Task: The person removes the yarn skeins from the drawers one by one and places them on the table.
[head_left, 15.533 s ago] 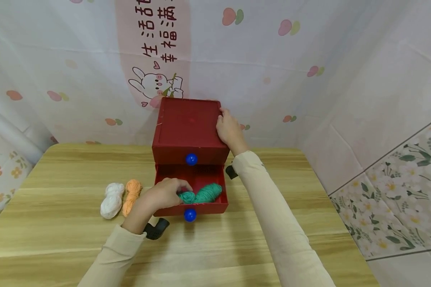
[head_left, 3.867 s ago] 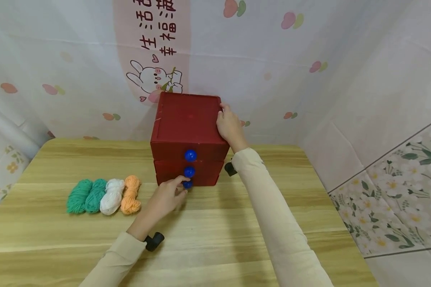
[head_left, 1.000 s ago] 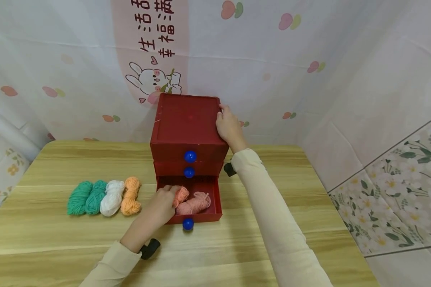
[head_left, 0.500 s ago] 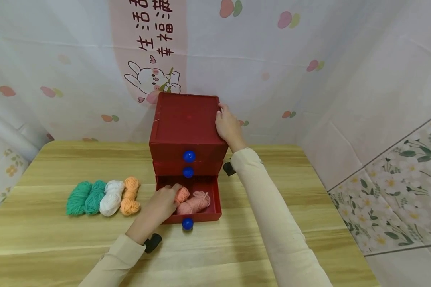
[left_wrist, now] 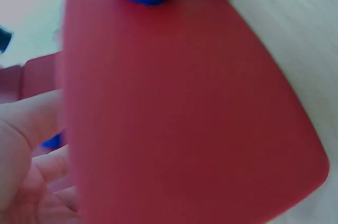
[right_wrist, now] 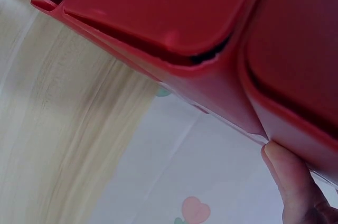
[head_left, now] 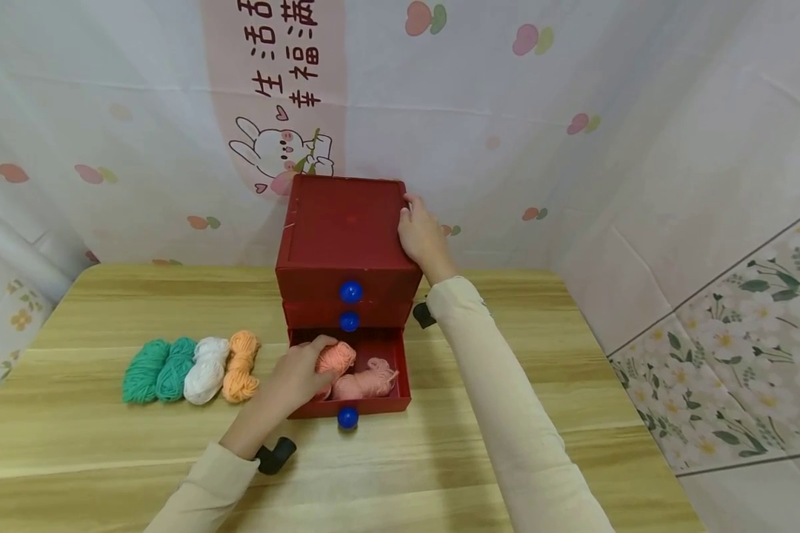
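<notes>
My left hand (head_left: 301, 372) reaches into the pulled-out bottom drawer (head_left: 373, 406) of a red drawer cabinet (head_left: 348, 222). Its fingers hold a coral skein of yarn (head_left: 336, 358). Beside it in the drawer lies a pink skein (head_left: 365, 381), and some more pink yarn shows under the hand. In the left wrist view the red drawer front (left_wrist: 185, 102) covers most of the fingers (left_wrist: 37, 118) and all the yarn. My right hand (head_left: 423, 235) rests against the cabinet's upper right side. One fingertip (right_wrist: 274, 152) touches that side in the right wrist view.
Left of the cabinet, two green skeins (head_left: 160, 370), a white skein (head_left: 206, 370) and an orange skein (head_left: 241, 366) lie in a row on the wooden table (head_left: 507, 444). Blue ball knobs (head_left: 350, 292) stick out of the drawer fronts. A patterned curtain (head_left: 480, 133) hangs behind.
Earlier, the green skeins left the middle drawer for the table, that drawer was closed and the bottom one pulled out. Just now the coral skein has shifted slightly with my left hand.
</notes>
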`<action>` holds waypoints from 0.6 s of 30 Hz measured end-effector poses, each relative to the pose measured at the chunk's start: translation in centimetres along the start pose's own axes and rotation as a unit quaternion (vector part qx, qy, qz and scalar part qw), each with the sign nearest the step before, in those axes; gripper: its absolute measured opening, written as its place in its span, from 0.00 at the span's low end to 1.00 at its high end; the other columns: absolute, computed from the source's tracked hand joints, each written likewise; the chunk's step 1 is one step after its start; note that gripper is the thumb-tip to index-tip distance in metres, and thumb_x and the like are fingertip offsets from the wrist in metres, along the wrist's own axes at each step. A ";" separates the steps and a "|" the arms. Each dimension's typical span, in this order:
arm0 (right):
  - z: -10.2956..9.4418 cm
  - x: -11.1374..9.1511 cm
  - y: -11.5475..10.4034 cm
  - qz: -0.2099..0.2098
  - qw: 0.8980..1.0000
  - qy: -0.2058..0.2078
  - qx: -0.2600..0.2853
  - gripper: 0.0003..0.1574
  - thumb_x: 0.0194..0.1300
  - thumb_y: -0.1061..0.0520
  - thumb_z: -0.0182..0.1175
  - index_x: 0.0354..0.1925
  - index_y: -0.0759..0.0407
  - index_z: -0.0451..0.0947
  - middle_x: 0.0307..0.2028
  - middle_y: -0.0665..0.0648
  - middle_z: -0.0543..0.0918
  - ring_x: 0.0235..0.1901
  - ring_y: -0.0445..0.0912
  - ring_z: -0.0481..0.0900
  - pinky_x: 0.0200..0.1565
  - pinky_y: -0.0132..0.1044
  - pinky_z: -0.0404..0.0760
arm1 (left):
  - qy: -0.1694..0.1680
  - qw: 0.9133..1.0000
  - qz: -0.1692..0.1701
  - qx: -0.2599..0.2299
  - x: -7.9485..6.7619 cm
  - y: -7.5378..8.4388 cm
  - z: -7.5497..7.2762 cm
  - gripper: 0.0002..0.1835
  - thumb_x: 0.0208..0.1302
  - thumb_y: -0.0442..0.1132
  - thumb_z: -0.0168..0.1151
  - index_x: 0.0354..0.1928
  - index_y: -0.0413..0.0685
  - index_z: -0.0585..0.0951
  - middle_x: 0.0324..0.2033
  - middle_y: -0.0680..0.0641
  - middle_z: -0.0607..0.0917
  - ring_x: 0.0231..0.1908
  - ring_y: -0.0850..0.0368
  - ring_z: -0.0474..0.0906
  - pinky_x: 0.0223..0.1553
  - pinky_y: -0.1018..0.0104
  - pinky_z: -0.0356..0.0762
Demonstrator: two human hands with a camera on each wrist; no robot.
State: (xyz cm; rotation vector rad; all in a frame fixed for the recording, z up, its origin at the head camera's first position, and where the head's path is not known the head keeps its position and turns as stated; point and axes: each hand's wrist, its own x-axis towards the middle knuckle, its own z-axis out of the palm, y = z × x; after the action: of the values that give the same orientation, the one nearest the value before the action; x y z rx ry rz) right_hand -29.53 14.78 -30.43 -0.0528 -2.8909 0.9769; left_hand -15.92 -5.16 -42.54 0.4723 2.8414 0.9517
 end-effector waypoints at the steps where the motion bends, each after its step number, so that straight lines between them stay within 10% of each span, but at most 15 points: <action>1: 0.1 0.0 -0.1 0.001 1.000 0.000 -0.002 0.28 0.75 0.50 0.33 0.70 0.50 0.53 0.64 0.60 0.68 0.62 0.55 0.69 0.66 0.58 0.49 | 0.002 1.000 0.000 -0.018 -0.2 -0.1 -0.3 0.26 0.54 0.36 0.66 0.56 0.40 0.73 0.44 0.36 0.82 0.39 0.45 0.79 0.37 0.54 0.78; 10: 0.1 -0.1 -0.2 0.003 1.000 -0.002 -0.002 0.28 0.75 0.50 0.33 0.70 0.50 0.53 0.65 0.60 0.67 0.62 0.55 0.68 0.66 0.58 0.48 | 0.016 0.994 -0.025 -0.102 -2.9 -0.4 -3.8 0.25 0.60 0.39 0.62 0.59 0.44 0.70 0.29 0.43 0.79 0.19 0.58 0.66 0.20 0.68 0.64; 18: 0.1 -0.1 -0.1 0.003 1.000 -0.001 0.000 0.28 0.75 0.50 0.33 0.70 0.50 0.53 0.65 0.60 0.68 0.62 0.55 0.67 0.66 0.59 0.47 | 0.091 0.993 -0.035 -0.064 -4.9 -4.0 -7.5 0.28 0.61 0.43 0.62 0.60 0.39 0.69 0.44 0.32 0.81 0.39 0.40 0.80 0.36 0.52 0.79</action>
State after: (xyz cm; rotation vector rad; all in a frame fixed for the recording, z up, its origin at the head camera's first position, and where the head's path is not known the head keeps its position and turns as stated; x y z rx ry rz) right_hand -29.48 14.64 -30.43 -0.0607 -2.8944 0.9777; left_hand -13.83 -13.98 -38.96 0.2827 2.9087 1.2114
